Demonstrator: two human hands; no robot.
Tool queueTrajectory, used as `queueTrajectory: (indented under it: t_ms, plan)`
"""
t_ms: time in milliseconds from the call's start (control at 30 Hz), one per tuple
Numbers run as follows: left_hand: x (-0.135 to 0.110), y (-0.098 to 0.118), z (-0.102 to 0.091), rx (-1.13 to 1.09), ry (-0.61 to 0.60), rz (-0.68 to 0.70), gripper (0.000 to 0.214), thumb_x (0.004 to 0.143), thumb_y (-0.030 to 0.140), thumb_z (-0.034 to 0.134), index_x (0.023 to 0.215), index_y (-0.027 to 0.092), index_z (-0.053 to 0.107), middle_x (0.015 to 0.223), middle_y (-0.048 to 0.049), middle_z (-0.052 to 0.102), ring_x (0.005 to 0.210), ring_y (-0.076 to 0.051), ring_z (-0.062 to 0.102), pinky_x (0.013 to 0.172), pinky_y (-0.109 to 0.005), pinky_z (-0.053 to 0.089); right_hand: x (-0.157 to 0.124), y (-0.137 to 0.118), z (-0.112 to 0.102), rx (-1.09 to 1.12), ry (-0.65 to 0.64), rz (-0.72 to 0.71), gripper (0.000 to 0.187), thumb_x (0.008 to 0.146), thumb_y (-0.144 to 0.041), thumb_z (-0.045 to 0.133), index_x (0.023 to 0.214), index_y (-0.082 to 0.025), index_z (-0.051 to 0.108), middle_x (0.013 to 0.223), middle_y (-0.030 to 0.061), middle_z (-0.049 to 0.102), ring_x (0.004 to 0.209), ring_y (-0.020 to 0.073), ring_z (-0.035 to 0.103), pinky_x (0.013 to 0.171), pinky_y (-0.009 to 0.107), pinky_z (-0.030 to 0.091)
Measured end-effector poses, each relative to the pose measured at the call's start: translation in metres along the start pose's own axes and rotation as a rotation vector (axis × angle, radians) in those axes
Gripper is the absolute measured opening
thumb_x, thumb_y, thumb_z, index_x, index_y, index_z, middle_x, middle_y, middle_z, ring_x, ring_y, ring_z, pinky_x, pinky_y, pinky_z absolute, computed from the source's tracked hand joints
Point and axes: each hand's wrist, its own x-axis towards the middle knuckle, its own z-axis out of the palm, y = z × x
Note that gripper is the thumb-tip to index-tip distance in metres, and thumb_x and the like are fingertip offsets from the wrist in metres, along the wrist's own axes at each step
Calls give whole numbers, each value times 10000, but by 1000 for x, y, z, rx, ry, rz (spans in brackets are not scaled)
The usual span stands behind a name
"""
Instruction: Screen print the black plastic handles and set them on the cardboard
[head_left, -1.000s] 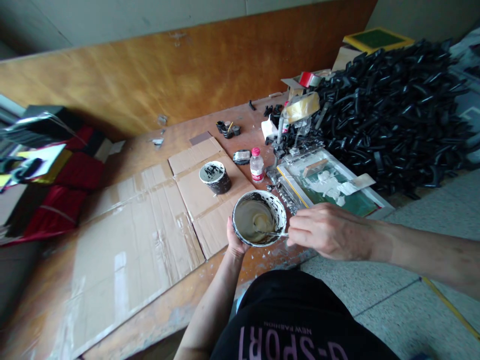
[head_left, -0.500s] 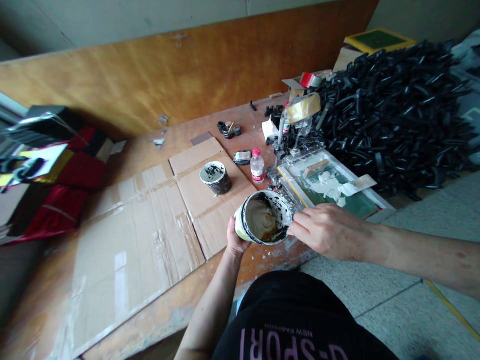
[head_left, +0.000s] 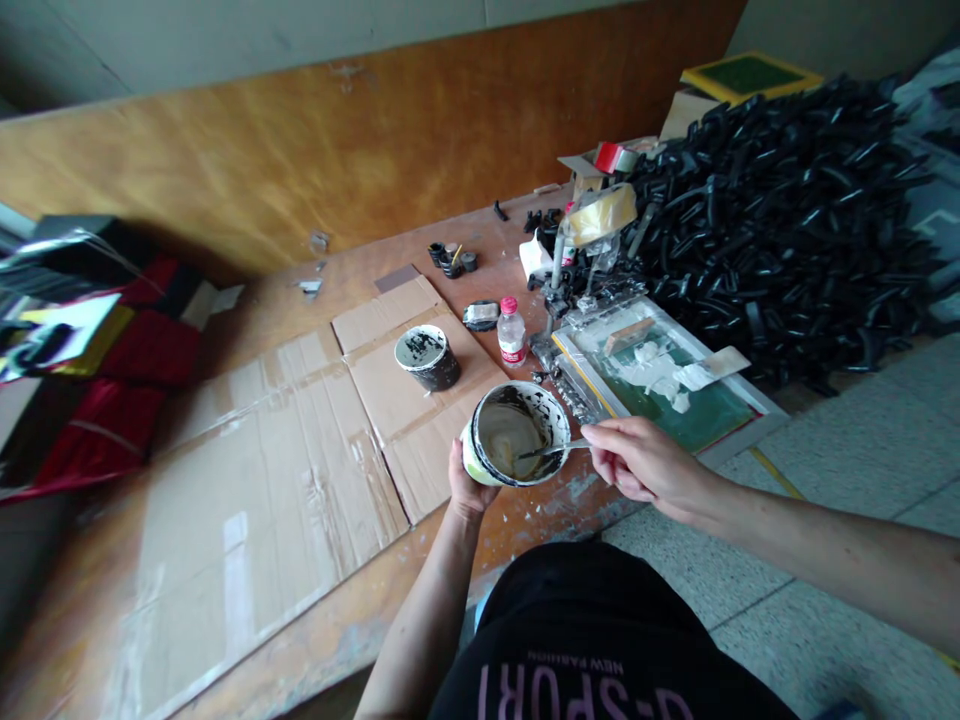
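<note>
My left hand [head_left: 466, 487] grips from below a round tub [head_left: 513, 432] of thick beige paste with black-smeared walls, held just above the wooden table's front edge. My right hand [head_left: 643, 466] pinches the handle of a thin metal stirring tool [head_left: 551, 450], whose tip dips into the paste. The tub tilts slightly toward me.
A second smeared tub [head_left: 429, 357] stands on flattened cardboard [head_left: 300, 470]. A small water bottle [head_left: 512, 332], a screen-print frame [head_left: 667, 385] with white blobs, and a tape dispenser [head_left: 596, 220] sit to the right. A big heap of black plastic parts [head_left: 787, 220] fills the far right.
The tub has tipped back closer to level after being tilted toward my right hand. My right hand has drawn back to the right, and more of the stirring tool shows.
</note>
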Motion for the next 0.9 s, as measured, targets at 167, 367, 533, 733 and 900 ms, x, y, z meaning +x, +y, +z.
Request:
queueTrajectory:
  t_ms: [167,367,533,733,900]
  plan:
    - [-2,1,3,-67,-14,-51,504,853,583,475,1097,196,688,973,-82,737,1147,-281,598,1098,-480,347,4,-7,-6,-12,121,-114,420,817,-541,519,594,-189,468,503,-38,485,320,44,319,332,206,180]
    - [-7,-4,12,-81,-76,-65,557,866,577,442,1217,190,634,1139,-104,702,1264,-315,513,1108,-508,322,-12,-29,-16,-926,317,-779,398,947,-329,451,578,-186,487,525,-2,518,483,102,462,504,260,312]
    - [-7,-11,18,-82,-130,-88,557,873,555,439,1194,151,648,1193,-117,681,1279,-309,502,1113,-475,331,-11,-24,5,-1332,309,-1210,347,976,-227,456,649,-168,555,595,15,571,549,120,521,536,286,300]
    - [-9,-12,18,-68,-63,-97,512,861,540,480,1100,139,689,1113,-122,714,1272,-323,508,1105,-497,341,14,-35,17,-1329,364,-991,297,946,-352,541,739,-154,617,661,23,654,572,130,558,529,288,282]
    - [-11,-15,19,-92,-24,-125,454,880,502,457,990,146,717,989,-109,742,1194,-304,574,1072,-471,391,22,-46,27,-1279,205,-999,302,961,-302,497,742,-144,633,693,39,668,602,133,558,561,288,291]
